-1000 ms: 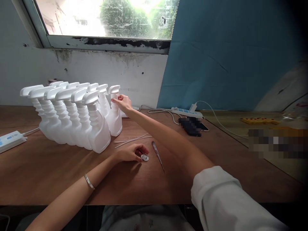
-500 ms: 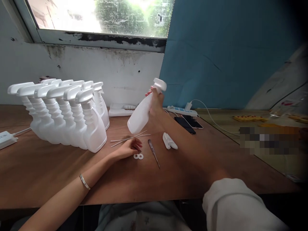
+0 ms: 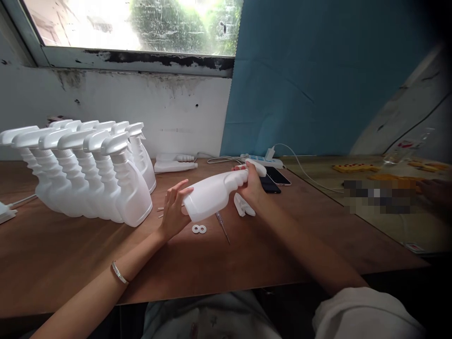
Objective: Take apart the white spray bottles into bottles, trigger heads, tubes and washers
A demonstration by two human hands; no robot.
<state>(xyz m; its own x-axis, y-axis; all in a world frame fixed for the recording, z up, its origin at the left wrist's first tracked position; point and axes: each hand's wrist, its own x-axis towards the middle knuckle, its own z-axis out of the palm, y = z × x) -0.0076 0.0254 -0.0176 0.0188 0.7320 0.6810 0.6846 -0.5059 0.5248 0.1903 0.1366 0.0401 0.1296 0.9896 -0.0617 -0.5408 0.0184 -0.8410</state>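
Note:
A white plastic spray bottle (image 3: 208, 195) hangs tilted above the table, its base toward the left and its spray head toward the right. My right hand (image 3: 251, 186) is wrapped around its neck, just below the head. At the other end my left hand (image 3: 174, 209) cups the base, fingers along the upper edge and thumb partly hidden. Two white washers (image 3: 199, 229) lie on the table below. Beside them is a screwdriver (image 3: 223, 228), its handle end partly covered by the bottle. A loose white spray head (image 3: 243, 205) rests beyond it, and thin white tubes (image 3: 160, 210) are mostly hidden behind my left hand.
Rows of white spray bottles (image 3: 130, 193) stand upright at the left. Another bottle (image 3: 174, 165) lies by the wall. Two phones (image 3: 278, 176) and a power strip (image 3: 263, 160) with cables sit at the back right. A person's hand (image 3: 438, 190) shows at the far right.
My right hand has lowered the spray bottle and tipped it closer to level. My left hand has risen from beside the washers to the bottle's base. The view has shifted slightly.

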